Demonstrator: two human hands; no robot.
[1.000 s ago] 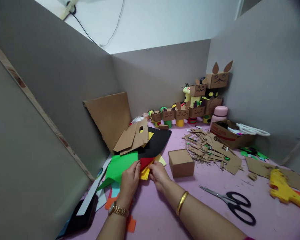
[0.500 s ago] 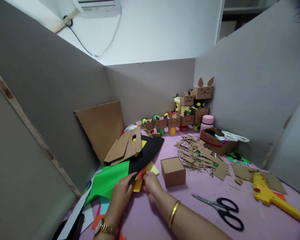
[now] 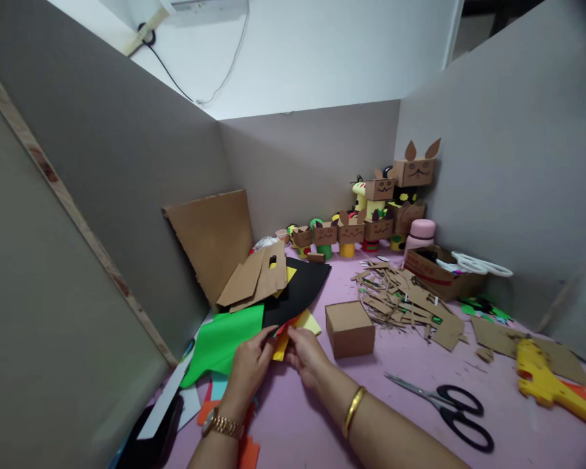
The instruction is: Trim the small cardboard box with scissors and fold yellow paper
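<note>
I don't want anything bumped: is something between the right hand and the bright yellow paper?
No, nothing visible: the right hand is right at the bright yellow paper. The brown box stands off to the right.

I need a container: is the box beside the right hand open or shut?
Shut on top: the box shows an unbroken upper face; underside hidden.

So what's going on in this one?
A person's left hand and right hand meet over the table, fingers on red and yellow paper. A green sheet lies beside the left hand, and a cardboard box sits just past the right. Scissors and a yellow glue gun lie untouched farther right, with boxy animal figures along the back.
</note>
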